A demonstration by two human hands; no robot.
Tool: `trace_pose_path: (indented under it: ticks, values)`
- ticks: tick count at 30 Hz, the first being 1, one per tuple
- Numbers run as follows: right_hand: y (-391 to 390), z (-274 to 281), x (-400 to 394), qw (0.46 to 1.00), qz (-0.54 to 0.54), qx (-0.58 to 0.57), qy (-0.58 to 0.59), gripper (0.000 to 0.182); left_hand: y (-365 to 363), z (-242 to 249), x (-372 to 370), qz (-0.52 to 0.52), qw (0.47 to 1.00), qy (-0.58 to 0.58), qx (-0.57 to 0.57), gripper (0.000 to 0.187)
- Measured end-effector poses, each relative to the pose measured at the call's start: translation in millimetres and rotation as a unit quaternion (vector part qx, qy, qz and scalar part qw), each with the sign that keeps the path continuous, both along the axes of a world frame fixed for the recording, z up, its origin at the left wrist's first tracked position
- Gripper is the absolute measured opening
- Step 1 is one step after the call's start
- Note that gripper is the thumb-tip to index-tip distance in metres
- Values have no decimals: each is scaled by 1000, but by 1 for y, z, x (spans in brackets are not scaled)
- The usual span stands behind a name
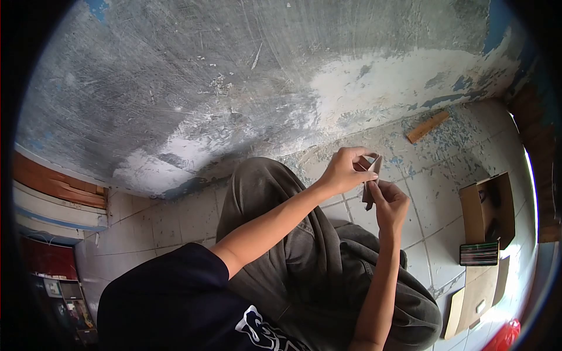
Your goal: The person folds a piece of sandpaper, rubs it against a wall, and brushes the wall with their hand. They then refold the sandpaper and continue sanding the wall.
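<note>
Both hands meet in front of the raised knee at a small folded grey-brown sheet (367, 195), which looks like sandpaper. My left hand (346, 171) pinches its upper part between thumb and fingers. Just below and to the right, my right hand (391, 205) grips its edge, thumb pointing up. A pale face of the sheet shows between the fingertips. The sheet is off the floor, near the base of a scraped grey wall (175, 76) with white patches.
Paint flakes and a wooden strip (428, 127) lie on the tiled floor (424, 199) by the wall. At right are an open cardboard box (504, 205), a dark striped stack (479, 254), flattened cardboard (477, 292) and a red plastic bag (504, 337). Dark trousers (281, 251) cover the crossed legs.
</note>
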State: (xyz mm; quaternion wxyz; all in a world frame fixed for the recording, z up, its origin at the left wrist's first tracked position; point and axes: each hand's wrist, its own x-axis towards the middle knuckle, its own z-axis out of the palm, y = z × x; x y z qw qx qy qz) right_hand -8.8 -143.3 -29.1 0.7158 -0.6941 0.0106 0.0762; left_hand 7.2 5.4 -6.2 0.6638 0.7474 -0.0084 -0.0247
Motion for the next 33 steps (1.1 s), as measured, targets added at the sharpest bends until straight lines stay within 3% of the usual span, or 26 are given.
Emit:
trace_pose_path:
  ticks: [8, 13, 16, 22, 25, 28, 33]
  values:
    - [-2, 6, -3, 997, 5, 64, 31, 13, -5, 4, -1, -26, 999, 8, -35, 35]
    - [-7, 5, -4, 985, 85, 125, 88, 13, -3, -7, 4, 7, 999, 4, -39, 26]
    - [-4, 9, -4, 980, 54, 159, 110, 17, -3, -7, 4, 21, 997, -16, -74, 24]
    - [-5, 11, -3, 982, 55, 132, 127, 26, -3, -1, 1, -30, 998, 23, -43, 29]
    - [-6, 8, -3, 987, 38, 120, 102, 27, -7, 1, -1, -69, 985, 29, -152, 33]
    - [-7, 7, -2, 987, 31, 120, 101, 29, -10, 10, -5, -64, 980, 59, -178, 34]
    - [-4, 9, -5, 988, 47, 112, 93, 20, -10, 6, -3, -70, 986, 47, -146, 33]
